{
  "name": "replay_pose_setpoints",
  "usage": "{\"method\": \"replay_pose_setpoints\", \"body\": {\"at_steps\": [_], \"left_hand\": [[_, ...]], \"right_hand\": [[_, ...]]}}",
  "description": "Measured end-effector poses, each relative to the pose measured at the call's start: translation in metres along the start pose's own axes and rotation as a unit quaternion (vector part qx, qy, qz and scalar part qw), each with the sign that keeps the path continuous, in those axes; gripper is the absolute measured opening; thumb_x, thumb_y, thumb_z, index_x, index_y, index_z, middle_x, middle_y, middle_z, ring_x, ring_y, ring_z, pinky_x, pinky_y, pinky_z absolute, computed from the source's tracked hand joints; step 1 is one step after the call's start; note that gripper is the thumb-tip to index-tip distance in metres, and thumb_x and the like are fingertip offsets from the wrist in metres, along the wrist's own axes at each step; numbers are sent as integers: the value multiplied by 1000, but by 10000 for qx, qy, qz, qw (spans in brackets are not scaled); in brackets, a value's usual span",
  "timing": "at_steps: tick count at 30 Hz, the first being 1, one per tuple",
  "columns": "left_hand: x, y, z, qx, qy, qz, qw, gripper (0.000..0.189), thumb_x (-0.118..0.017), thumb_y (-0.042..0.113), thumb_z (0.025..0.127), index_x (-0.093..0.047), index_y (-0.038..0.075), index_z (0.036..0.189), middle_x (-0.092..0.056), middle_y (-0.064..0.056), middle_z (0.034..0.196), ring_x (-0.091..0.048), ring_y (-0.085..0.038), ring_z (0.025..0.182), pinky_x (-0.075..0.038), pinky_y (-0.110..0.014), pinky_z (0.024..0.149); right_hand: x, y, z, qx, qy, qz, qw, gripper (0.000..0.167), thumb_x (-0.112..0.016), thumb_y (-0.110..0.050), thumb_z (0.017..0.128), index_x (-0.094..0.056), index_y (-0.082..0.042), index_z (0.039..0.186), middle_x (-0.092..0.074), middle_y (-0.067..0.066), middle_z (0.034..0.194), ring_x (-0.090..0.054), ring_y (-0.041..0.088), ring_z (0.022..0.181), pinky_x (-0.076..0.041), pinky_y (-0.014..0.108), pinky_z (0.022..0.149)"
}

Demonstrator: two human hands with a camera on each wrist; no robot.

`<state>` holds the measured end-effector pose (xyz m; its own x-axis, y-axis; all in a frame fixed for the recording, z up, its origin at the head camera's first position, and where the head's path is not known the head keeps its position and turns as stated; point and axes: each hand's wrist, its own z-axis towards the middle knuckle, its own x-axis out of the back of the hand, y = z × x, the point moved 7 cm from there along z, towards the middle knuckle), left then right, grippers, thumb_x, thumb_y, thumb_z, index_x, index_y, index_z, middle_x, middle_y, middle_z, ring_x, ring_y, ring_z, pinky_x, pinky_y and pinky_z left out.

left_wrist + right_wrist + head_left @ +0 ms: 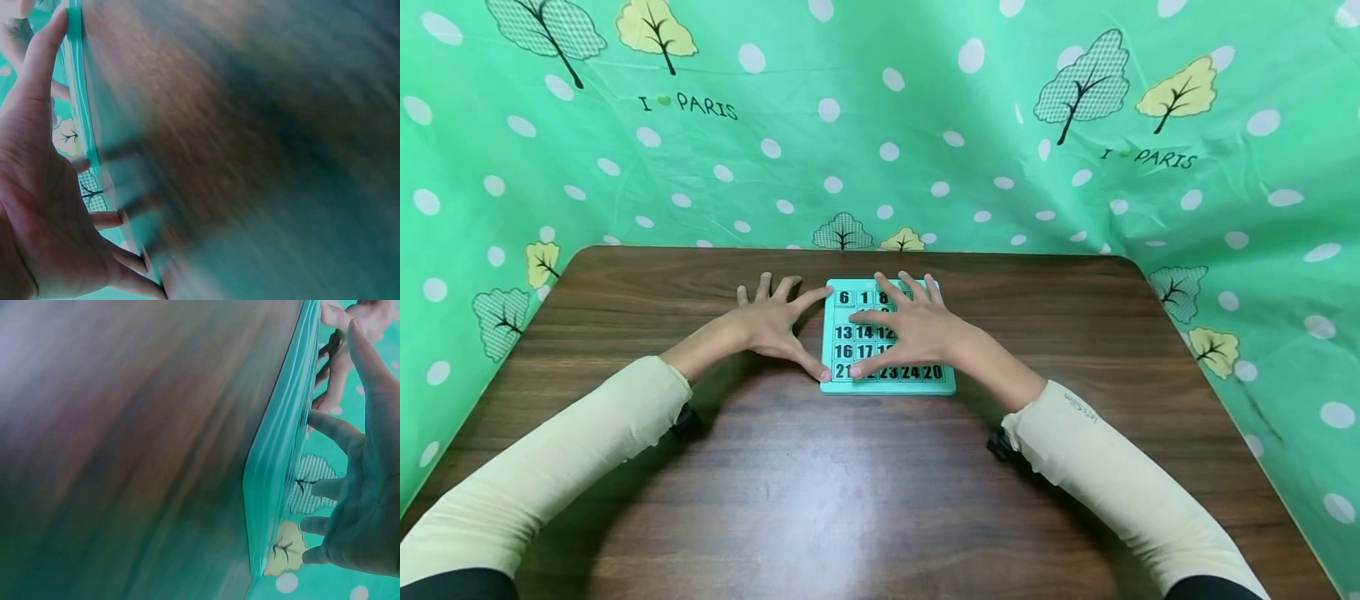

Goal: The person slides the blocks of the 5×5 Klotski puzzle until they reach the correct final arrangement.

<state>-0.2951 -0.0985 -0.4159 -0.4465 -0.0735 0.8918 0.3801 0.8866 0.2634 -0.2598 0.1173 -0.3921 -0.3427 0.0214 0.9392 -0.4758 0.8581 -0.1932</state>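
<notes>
A turquoise number slide puzzle (887,388) with black-numbered tiles lies flat on the table. My left hand (767,325) is at its left side, fingers spread, with the thumb tip at the near left corner and the index fingertip at the far left corner. In the left wrist view that thumb (40,65) overlaps the puzzle's edge (76,69). Spread over the tiles, my right hand (925,329) hides much of the puzzle's right half. Its thumb and index finger point left. The right wrist view has the puzzle's side (269,475) beside the straight fingers of the right hand (375,500).
The brown wooden table (820,500) has rounded far corners. Behind it and along both sides hangs a green dotted cloth (887,108) printed with trees. Pale sleeves (572,450) cover both forearms, and dark bands (1002,444) show beneath the wrists.
</notes>
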Motion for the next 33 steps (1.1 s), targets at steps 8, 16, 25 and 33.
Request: {"method": "replay_pose_setpoints", "body": {"at_steps": [8, 16, 25, 33], "left_hand": [[3, 0, 0, 30, -117, 37, 9999, 151, -85, 98, 64, -5, 48, 181, -1, -26, 189, 10, -71, 168, -3, -96, 124], [3, 1, 0, -3, -180, -25, 9998, 154, -82, 103, 60, -5, 48, 182, 1, -26, 189, 12, -70, 168, -1, -96, 124], [2, 2, 0, 39, -211, 48, 9998, 149, -83, 98, 67, -2, 48, 181, 2, -26, 189, 13, -70, 168, 0, -96, 124], [2, 4, 1, 11, -275, 20, 9996, 152, -83, 100, 65, -1, 47, 182, 2, -28, 188, 13, -72, 167, 0, -97, 123]], "right_hand": [[6, 7, 14, -21, 54, 533, 9986, 100, -67, -91, 91, -30, -52, 177, 7, 12, 193, 5, 52, 177, 6, 78, 137], [9, 4, 25, -85, -92, 347, 9993, 99, -64, -92, 92, -35, -49, 176, 8, 12, 193, 7, 52, 177, 6, 77, 138], [7, 8, 5, 149, -98, 474, 9987, 100, -70, -90, 89, -40, -47, 175, 6, 11, 193, 7, 51, 177, 7, 78, 137], [8, 21, 10, -63, 20, 474, 9989, 97, -73, -86, 91, -44, -44, 174, 6, 16, 192, 7, 54, 176, 9, 77, 137]]}}
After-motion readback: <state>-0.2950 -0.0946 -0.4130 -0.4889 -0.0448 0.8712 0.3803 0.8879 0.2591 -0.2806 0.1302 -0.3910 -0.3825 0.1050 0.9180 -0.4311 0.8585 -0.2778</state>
